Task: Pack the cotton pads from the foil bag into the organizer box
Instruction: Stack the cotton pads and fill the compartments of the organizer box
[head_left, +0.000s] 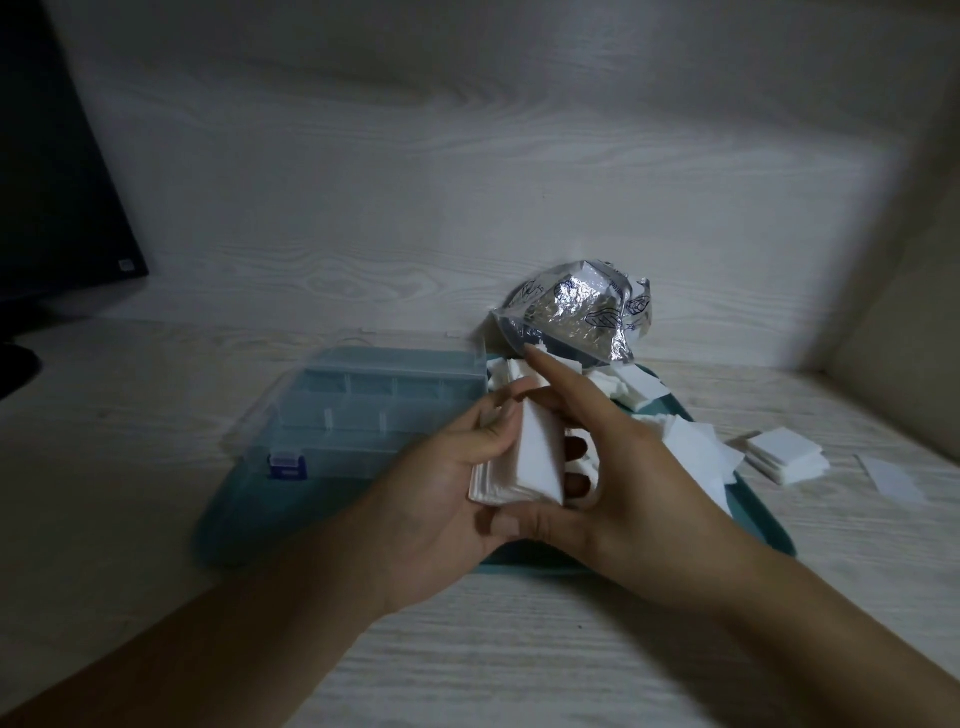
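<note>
Gripping a stack of cotton pads (524, 462) between left hand (441, 493) and right hand (613, 467), fingers curled round it, long axis toward twelve. Organizer box (363, 410) at ten o'clock, lid seemingly closed, nearer the left; foil bag (571, 312) at one.

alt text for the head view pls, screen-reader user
Both hands, left hand and right hand, grip a stack of white cotton pads above a teal tray. A closed clear organizer box sits left, a crumpled foil bag behind.
</note>
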